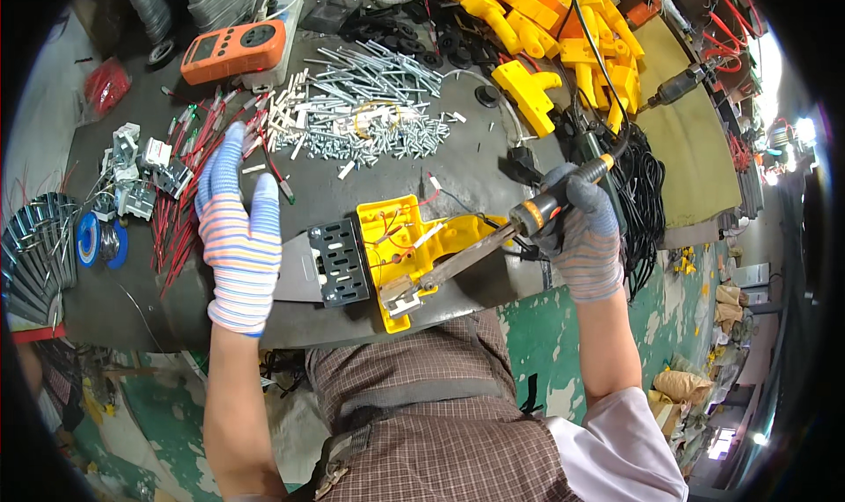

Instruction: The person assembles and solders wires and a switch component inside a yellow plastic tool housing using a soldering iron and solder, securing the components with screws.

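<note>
My right hand (581, 234), in a striped glove, is wrapped around the black and orange handle of a corded soldering iron (471, 256). Its metal shaft slants down over an open yellow plastic housing (387, 220), with the end over a small white part (403, 306) at the near end; whether they touch I cannot tell. Thin wires lie inside the housing. A black slotted metal plate (343, 263) and a grey flat sheet (293, 266) extend from its left side. My left hand (239, 238), also gloved, hovers with fingers stretched beside a bundle of red wires (176, 225) and holds nothing.
Beyond the housing lies a heap of screws (378, 115). An orange multimeter (236, 51) stands at the back left, yellow housings (528, 97) at the back right. Black cables (642, 194) hang over the table's right edge. A blue wire spool (91, 238) sits left.
</note>
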`<action>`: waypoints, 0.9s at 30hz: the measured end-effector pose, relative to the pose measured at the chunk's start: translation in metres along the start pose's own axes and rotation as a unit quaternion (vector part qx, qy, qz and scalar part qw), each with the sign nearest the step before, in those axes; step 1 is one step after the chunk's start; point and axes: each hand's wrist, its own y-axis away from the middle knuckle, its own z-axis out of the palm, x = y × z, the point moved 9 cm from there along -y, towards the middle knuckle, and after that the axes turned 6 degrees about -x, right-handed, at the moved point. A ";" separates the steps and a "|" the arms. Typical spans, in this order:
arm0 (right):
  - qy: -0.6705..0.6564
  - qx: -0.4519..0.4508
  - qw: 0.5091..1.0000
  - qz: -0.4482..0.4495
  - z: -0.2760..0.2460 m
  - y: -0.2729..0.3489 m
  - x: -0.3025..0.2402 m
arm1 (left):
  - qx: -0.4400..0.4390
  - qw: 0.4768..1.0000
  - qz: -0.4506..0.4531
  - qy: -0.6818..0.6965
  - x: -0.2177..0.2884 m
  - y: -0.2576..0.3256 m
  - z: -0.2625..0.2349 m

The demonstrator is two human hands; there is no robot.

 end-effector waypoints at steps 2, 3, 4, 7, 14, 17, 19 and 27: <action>0.003 0.010 1.000 0.003 -0.004 0.000 -0.001 | 0.070 0.978 0.171 -0.096 0.051 0.009 -0.006; 0.011 0.015 1.000 -0.014 -0.005 0.000 -0.004 | 0.041 0.982 0.182 -0.037 0.066 0.015 -0.008; 0.018 0.015 0.999 -0.027 -0.003 0.002 -0.004 | 0.000 0.983 0.152 0.104 0.060 0.027 -0.005; 0.005 0.023 1.000 -0.010 -0.008 0.004 0.000 | -0.082 0.977 0.116 0.162 0.075 0.032 0.011; -0.011 -0.005 1.000 -0.016 -0.001 0.003 -0.003 | -0.198 0.947 0.054 0.247 0.057 0.017 0.050; -0.011 -0.015 1.000 -0.018 0.002 0.003 -0.005 | -0.255 0.926 -0.008 0.277 0.038 0.025 0.054; -0.011 -0.028 0.999 -0.011 0.008 0.005 -0.008 | -0.290 0.908 0.073 0.292 0.044 0.028 0.056; 0.032 -0.013 0.999 -0.031 0.014 0.006 -0.014 | -0.355 0.887 0.176 0.235 0.067 0.026 0.050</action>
